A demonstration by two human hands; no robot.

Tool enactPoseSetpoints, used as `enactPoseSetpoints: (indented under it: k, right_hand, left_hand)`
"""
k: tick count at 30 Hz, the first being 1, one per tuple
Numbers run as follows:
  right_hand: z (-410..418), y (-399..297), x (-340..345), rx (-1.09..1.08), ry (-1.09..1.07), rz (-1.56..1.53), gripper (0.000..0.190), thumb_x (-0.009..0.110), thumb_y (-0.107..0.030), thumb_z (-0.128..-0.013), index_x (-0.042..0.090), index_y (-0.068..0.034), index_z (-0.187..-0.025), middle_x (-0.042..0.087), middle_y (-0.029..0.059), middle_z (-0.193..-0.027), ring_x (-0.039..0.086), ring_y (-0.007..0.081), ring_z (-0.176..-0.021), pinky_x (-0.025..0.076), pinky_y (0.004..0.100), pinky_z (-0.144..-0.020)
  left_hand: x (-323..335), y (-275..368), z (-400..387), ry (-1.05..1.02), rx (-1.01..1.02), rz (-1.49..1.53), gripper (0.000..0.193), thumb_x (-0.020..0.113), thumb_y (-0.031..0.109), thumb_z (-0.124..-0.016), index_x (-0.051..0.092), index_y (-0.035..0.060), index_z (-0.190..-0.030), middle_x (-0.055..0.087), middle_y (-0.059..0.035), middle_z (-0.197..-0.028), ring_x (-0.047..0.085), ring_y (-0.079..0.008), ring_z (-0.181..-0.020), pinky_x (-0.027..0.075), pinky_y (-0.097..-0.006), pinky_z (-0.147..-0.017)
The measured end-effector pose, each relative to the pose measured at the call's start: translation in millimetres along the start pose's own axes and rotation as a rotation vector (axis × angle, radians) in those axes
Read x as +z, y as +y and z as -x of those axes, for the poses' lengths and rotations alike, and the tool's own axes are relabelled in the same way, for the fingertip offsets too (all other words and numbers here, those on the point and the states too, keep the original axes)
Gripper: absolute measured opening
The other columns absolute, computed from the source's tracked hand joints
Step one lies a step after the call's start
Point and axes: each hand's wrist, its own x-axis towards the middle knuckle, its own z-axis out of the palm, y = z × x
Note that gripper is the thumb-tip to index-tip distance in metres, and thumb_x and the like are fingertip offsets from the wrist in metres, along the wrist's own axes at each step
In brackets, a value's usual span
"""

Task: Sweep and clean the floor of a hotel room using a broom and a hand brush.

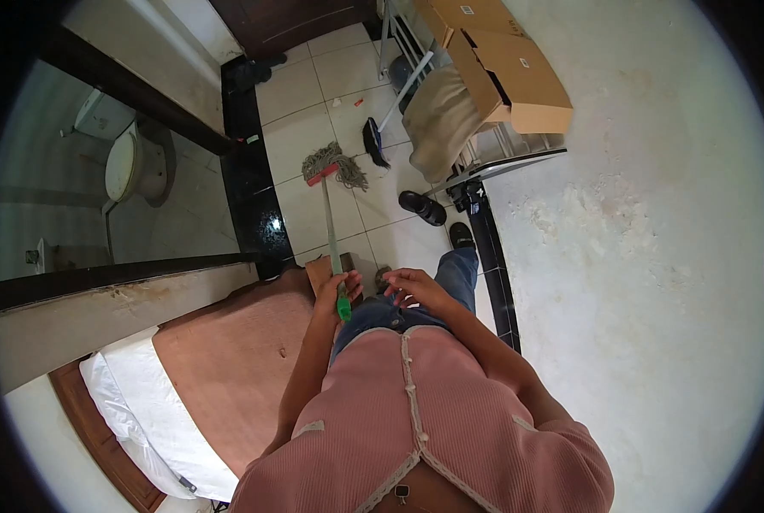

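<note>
A string mop (334, 165) with grey strands and a red head rests on the tiled floor. Its pale handle (329, 218) runs back towards me and ends in a green grip (343, 308). My left hand (336, 290) holds the handle just above that grip, with the fingers loosely curled. In front of my jeans, my right hand (420, 290) is free of any object, its fingers bent and apart, a short way right of the handle. A broom (374, 142) with dark bristles leans beyond the mop, to its right.
To the left are a bed with a brown cover (234, 365) and a bathroom with a toilet (125, 165). On the right, cardboard boxes (510, 70) and a beige cloth (443, 122) sit on a metal rack. A black shoe (422, 208) lies near my feet, beside the wall (626, 269).
</note>
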Motion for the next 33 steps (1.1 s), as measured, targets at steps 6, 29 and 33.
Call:
enactPoseSetpoints:
  k: [6, 29, 33]
  right_hand:
    - [17, -2, -10, 0.0, 0.005, 0.043, 0.039, 0.051, -0.03, -0.087, 0.05, -0.004, -0.115, 0.06, 0.0081, -0.089, 0.056, 0.0108, -0.067, 0.047, 0.0224, -0.059]
    - [227, -36, -256, -0.195, 0.771, -0.329, 0.035, 0.049, -0.025, -0.088, 0.05, -0.003, -0.115, 0.062, 0.0079, -0.084, 0.056, 0.0105, -0.061, 0.043, 0.0198, -0.05]
    - [257, -44, -287, -0.247, 0.849, -0.31, 0.034, 0.049, -0.024, -0.088, 0.05, -0.003, -0.115, 0.062, 0.0083, -0.084, 0.056, 0.0102, -0.06, 0.043, 0.0194, -0.049]
  left_hand:
    - [5, -2, -1, -0.002, 0.026, 0.017, 0.02, 0.053, 0.009, -0.081, 0.054, -0.0032, -0.096, 0.059, -0.0098, -0.09, 0.059, -0.0195, -0.087, 0.049, -0.0357, -0.078]
    - [71, 28, -45, 0.04, -0.05, 0.239, 0.021, 0.043, 0.001, -0.078, 0.048, -0.0052, -0.098, 0.059, -0.0106, -0.091, 0.061, -0.0184, -0.082, 0.048, -0.0388, -0.082]
    - [83, 20, -59, 0.034, -0.069, 0.171, 0.02, 0.042, 0.004, -0.08, 0.049, -0.0046, -0.097, 0.06, -0.01, -0.089, 0.061, -0.017, -0.083, 0.045, -0.0377, -0.086]
